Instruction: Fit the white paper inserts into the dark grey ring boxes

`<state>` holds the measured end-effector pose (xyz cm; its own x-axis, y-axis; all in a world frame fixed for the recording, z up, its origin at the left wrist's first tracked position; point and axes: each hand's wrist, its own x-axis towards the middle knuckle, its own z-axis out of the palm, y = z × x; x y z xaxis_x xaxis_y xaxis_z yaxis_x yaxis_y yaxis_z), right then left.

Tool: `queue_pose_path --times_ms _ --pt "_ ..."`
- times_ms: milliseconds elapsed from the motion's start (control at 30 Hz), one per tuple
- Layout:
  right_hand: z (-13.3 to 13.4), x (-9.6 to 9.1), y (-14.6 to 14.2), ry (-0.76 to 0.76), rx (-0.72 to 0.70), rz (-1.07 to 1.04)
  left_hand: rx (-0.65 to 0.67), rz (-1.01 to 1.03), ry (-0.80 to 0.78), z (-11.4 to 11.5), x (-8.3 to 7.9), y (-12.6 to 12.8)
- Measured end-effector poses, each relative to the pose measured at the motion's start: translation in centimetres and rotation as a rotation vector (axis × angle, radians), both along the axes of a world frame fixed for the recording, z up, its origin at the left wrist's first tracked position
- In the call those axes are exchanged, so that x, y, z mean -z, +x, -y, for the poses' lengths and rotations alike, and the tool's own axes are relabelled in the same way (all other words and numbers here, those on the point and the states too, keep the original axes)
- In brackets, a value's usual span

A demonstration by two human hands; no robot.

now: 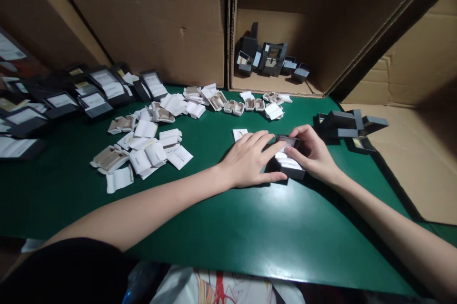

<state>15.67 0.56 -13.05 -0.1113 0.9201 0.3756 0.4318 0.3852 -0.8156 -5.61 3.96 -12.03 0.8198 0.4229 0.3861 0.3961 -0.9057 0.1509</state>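
Observation:
A small dark grey box with a white insert inside sits on the green table, right of centre. My left hand rests against its left side, fingers stretched over the rim and thumb along the front. My right hand cups its right side, fingertips pressing on the white insert. A small white card lies just behind my left hand.
Several white inserts lie scattered at left and along the back. Open dark boxes with white cards crowd the far left. Dark box parts sit at right. A cardboard carton holds finished boxes.

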Motion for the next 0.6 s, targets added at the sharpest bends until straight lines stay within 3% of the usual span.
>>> queue_pose_path --times_ms 200,333,433,600 --pt "0.05 0.09 -0.22 0.070 0.047 0.034 0.039 0.039 0.031 -0.06 -0.19 -0.08" --pt "0.18 0.27 -0.24 0.110 0.004 -0.036 0.048 0.046 0.034 -0.05 -0.33 -0.18" --pt "0.15 0.22 -0.31 0.137 -0.042 -0.069 0.082 0.170 -0.011 -0.18 -0.17 -0.24" --pt "0.32 -0.35 -0.69 0.191 -0.107 0.094 0.027 0.305 -0.141 -0.50 -0.21 -0.49"
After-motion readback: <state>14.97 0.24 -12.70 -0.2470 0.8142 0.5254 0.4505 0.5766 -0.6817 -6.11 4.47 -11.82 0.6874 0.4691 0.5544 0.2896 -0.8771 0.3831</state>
